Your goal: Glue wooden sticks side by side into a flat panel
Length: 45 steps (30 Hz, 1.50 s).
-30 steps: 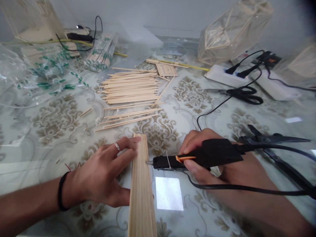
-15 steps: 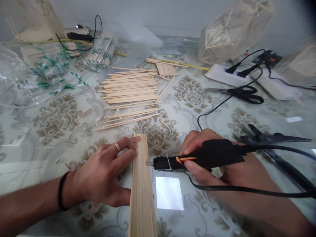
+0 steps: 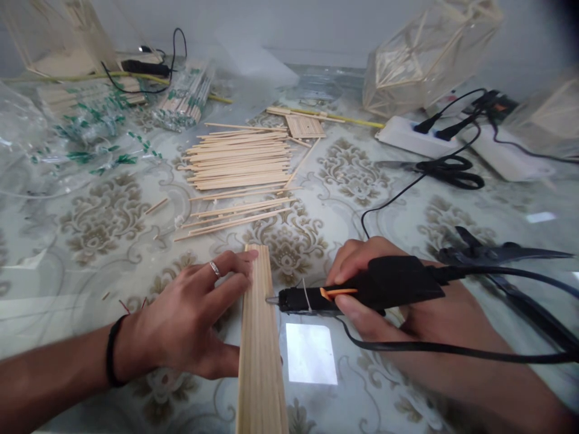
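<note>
A long, narrow panel of wooden sticks [image 3: 260, 361], lined up side by side, runs from the bottom edge toward the middle. My left hand [image 3: 190, 313] grips it from the left, fingertips on its far end and thumb at its left edge. A black glue gun [image 3: 393, 283] with an orange trigger is held in my right hand [image 3: 366, 289]. Its thin metal nozzle [image 3: 272, 300] points left and reaches over the panel's right edge; whether it touches the wood I cannot tell.
Loose wooden sticks [image 3: 239, 163] lie beyond the panel. Scissors [image 3: 447, 172], pliers [image 3: 506, 253] and a white power strip [image 3: 416, 141] are on the right, with black cables crossing. Plastic-wrapped stick bundles [image 3: 185, 99] lie back left. A stick-frame structure [image 3: 425, 66] stands back right.
The glue gun and my right hand have shifted slightly left, so the nozzle lies a little further over the panel. My left hand and the panel look unmoved.
</note>
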Available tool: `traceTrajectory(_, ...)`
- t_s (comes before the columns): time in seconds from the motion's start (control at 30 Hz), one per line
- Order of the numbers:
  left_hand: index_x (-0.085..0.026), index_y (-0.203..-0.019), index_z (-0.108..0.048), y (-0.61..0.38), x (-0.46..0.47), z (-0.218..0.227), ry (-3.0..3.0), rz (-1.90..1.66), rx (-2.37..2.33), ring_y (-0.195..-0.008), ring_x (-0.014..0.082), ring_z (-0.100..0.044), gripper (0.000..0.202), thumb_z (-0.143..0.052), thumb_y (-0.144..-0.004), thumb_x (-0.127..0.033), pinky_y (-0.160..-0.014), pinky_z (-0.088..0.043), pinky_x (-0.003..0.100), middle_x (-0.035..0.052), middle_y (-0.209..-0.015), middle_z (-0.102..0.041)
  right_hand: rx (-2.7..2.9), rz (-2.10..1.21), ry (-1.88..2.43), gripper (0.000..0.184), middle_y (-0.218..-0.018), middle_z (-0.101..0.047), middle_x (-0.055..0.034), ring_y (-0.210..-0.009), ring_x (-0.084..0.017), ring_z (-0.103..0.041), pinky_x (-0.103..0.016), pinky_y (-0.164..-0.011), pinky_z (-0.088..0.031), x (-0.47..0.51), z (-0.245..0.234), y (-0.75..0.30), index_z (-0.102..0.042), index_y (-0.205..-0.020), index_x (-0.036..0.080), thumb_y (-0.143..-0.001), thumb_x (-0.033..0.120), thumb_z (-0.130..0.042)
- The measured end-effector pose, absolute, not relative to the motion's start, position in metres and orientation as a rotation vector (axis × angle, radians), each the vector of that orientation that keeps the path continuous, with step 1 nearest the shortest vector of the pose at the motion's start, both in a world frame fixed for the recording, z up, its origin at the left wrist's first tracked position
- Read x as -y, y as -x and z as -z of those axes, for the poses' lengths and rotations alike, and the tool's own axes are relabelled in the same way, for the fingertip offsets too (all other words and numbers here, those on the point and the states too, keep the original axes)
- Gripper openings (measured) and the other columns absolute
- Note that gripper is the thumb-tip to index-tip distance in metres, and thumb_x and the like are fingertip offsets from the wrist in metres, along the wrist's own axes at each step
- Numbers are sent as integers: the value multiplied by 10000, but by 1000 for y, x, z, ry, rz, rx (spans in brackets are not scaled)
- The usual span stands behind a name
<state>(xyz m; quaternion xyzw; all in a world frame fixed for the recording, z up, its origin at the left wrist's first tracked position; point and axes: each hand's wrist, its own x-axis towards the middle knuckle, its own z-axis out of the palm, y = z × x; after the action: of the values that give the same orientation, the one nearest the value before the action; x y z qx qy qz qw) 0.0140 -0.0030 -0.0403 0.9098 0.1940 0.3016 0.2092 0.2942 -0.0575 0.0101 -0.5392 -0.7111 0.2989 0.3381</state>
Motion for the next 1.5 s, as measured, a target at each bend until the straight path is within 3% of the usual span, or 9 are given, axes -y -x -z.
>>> traceTrajectory(0.2, -167, -1344, -565, -14, 3, 40, -2540, -832, -546, -1250, 389, -748, 727, -873, -795, -532, -969, -713, 484, 216, -1295, -719, 1955, -757, 1349, 160, -818, -652, 10, -680, -184, -685, -328, -536, -477, 57, -10, -297, -548, -891, 289, -995, 191, -620)
traceTrajectory(0.77, -145, -1280, -581, -14, 2, 39, -2572, -821, -541, -1258, 386, -748, 688, -873, -807, -550, -948, -724, 465, 219, -1260, -737, 1963, -855, 1506, 51, -797, -745, 23, -666, -186, -718, -298, -546, -537, 58, -12, -302, -622, -951, 285, -999, 298, -631)
traceTrajectory(0.93, -172, -1295, -575, -14, 1, 38, -2594, -822, -547, -1240, 375, -761, 669, -831, -834, -584, -867, -745, 428, 208, -1271, -742, 1970, -859, 1527, 62, -803, -751, 0, -668, -206, -722, -309, -532, -528, 56, -15, -301, -619, -950, 273, -1001, 306, -608)
traceTrajectory(1.23, -133, -1263, -576, -15, 2, 39, -2609, -846, -556, -1229, 386, -765, 687, -866, -809, -559, -864, -746, 441, 233, -1245, -742, 1965, -867, 1445, 55, -803, -713, 20, -684, -192, -730, -300, -532, -506, 59, -13, -300, -602, -933, 286, -983, 265, -604)
traceTrajectory(1.5, -168, -1283, -576, -15, 2, 38, -2594, -853, -547, -1227, 383, -766, 635, -835, -840, -542, -854, -749, 450, 202, -1223, -759, 1976, -825, 1394, 77, -772, -649, 66, -609, -142, -662, -267, -508, -490, 53, -11, -299, -601, -921, 304, -997, 286, -598)
